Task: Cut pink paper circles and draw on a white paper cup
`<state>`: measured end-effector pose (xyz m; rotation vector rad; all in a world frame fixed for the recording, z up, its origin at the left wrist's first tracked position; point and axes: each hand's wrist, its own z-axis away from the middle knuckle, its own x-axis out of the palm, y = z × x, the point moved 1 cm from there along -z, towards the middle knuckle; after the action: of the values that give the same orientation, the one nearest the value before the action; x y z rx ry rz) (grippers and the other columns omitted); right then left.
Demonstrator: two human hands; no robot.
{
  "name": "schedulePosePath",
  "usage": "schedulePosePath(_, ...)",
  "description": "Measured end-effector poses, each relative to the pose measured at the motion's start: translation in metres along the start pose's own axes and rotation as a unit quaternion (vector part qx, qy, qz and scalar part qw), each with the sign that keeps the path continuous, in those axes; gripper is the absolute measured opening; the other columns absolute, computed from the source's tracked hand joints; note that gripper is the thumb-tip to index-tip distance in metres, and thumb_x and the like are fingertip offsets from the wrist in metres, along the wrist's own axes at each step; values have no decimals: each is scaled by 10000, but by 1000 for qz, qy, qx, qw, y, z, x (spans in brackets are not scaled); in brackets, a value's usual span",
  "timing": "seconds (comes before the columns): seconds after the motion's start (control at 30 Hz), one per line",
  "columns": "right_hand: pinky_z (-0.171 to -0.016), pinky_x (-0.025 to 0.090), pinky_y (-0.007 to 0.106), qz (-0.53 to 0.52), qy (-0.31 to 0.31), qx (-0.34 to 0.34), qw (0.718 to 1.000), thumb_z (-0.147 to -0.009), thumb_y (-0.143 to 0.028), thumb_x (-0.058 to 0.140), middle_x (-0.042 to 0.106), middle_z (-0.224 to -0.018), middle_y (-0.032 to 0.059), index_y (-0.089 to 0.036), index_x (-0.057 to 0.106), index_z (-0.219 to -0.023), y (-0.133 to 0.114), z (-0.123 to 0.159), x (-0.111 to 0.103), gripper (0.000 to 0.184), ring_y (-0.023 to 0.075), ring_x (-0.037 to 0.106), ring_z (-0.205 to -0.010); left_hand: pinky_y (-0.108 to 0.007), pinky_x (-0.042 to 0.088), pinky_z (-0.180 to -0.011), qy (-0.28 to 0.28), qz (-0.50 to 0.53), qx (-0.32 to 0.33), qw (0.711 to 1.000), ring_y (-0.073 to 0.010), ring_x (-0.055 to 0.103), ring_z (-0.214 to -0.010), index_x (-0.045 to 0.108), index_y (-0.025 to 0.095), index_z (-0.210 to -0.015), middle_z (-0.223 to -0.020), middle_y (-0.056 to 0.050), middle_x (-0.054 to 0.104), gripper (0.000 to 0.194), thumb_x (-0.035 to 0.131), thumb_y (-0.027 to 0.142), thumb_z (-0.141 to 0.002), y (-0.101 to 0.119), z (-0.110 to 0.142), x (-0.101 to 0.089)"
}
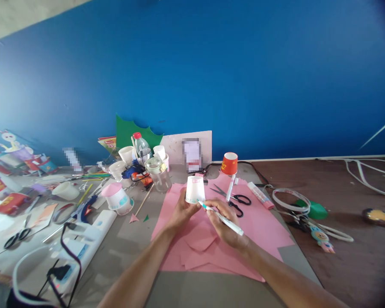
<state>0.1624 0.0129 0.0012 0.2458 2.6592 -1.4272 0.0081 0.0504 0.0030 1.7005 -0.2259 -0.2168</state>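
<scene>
My left hand (pixel 183 209) is closed around the lower left side of a white paper cup (pixel 195 188), held upside down above pink paper (pixel 263 226). The cup has a small pink rectangle drawn on it and teal marks along its lower rim. In my right hand (pixel 224 220) is a white marker (pixel 228 223), its teal tip at the cup's rim. Black-handled scissors (pixel 242 199) lie open just beyond my right hand, with a second marker (pixel 231 188) and a glue stick (pixel 259 195) near them.
A red paper cup (pixel 229 163) stands behind the pink paper. To the left are a glass jar (pixel 160 176), a pink-topped paper cup (pixel 116 198), a power strip (pixel 93 244) and other scissors (pixel 17 238). Coiled white cable (pixel 291 201) lies on the right.
</scene>
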Motion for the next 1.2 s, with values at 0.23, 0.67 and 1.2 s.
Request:
schedulePosePath(0.23,-513,449,248,-9,5,47,999,-887,-294,502,619,-771,18,-226,619,-914,7,3,0,138,151,568,-621,-356,463,-831,7,5,-18,1000,-253,575,-979,487,193,-1256,-1102,-97,615,668,711,507,-710,0,0,0)
schedulePosePath(0.67,-507,445,249,2,-4,30,1000,-876,-296,501,622,-743,18,-222,632,-889,2,0,-2,151,156,569,-621,-353,455,-844,7,0,-10,1000,-257,571,-998,485,198,-1262,-1119,-95,612,662,705,505,-718,2,0,1)
schedulePosePath(1.2,-508,455,256,-36,7,59,998,-866,-306,512,640,-731,18,-217,621,-837,1,-2,-6,144,161,596,-616,-345,449,-837,-11,-56,34,998,-253,567,-968,514,201,-1246,-1105,-93,615,621,624,574,-762,-4,-2,-7)
